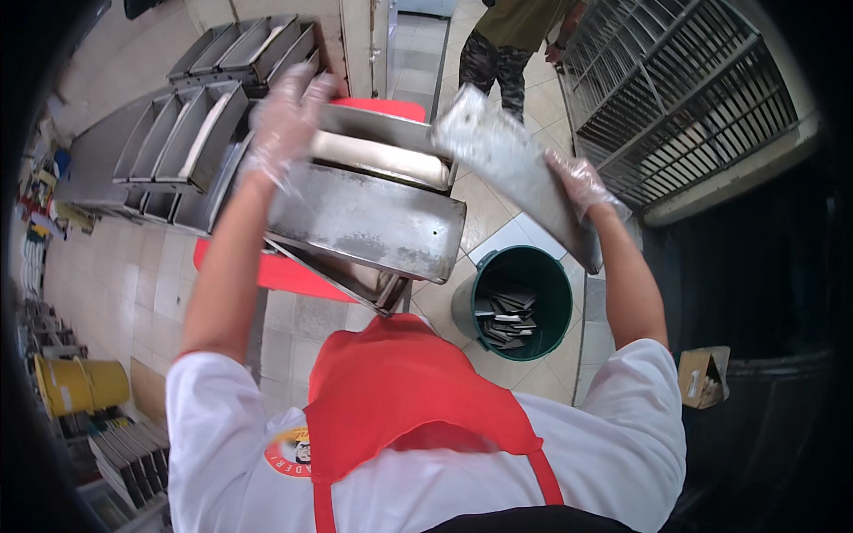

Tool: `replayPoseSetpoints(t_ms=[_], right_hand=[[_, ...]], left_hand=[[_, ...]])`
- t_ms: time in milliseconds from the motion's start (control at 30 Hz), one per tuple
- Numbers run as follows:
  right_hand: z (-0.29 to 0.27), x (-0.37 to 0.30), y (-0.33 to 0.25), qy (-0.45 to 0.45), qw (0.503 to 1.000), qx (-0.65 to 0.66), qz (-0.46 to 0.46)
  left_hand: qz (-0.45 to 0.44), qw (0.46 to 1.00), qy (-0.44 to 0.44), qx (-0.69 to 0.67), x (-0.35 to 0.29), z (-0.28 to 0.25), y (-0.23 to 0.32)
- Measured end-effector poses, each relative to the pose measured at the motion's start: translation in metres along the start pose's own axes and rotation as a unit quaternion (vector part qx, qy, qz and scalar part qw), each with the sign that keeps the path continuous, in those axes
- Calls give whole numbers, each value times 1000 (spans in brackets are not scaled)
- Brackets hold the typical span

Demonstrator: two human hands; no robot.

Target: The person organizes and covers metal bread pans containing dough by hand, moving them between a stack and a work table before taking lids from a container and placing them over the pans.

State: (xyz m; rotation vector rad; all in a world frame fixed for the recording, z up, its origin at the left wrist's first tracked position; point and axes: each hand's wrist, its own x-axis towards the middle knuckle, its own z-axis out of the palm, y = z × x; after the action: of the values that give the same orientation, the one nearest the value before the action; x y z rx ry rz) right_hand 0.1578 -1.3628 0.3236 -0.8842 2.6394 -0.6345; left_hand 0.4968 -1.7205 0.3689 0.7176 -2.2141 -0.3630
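My right hand (582, 185), in a clear plastic glove, grips the edge of a long metal pan lid (511, 164). The lid is raised at a tilt, its far end blurred by motion. My left hand (289, 123), gloved too, is over the left end of the loaf pans, with its fingers apart and smeared. Below it, one metal pan holds a long pale roll of dough (382, 158). Another metal lid (364, 220) lies nearer me, across the pans. Under its near edge, a slanted pan (355, 277) shows some dough.
Joined loaf pans (191, 138) stand at the left, several with dough. A red surface (302, 274) lies beneath the pans. On the floor, a green bin (513, 302) holds flat metal pieces. A metal rack (684, 98) and a standing person (511, 49) are beyond.
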Motion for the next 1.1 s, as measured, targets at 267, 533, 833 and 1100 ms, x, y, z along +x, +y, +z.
replayPoseSetpoints(t_ms=[267, 533, 833, 1100], right_hand=[[16, 23, 18, -83, 991, -107, 12], [28, 29, 17, -82, 989, -119, 6], [73, 50, -125, -96, 982, -155, -42], [56, 35, -63, 181, 963, -58, -189]], left_hand=[[-159, 935, -163, 272, 0, 19, -107], [-101, 954, -134, 248, -11, 26, -115], [-129, 971, -151, 131, -9, 44, -130], [-165, 969, -122, 139, -19, 35, -133]])
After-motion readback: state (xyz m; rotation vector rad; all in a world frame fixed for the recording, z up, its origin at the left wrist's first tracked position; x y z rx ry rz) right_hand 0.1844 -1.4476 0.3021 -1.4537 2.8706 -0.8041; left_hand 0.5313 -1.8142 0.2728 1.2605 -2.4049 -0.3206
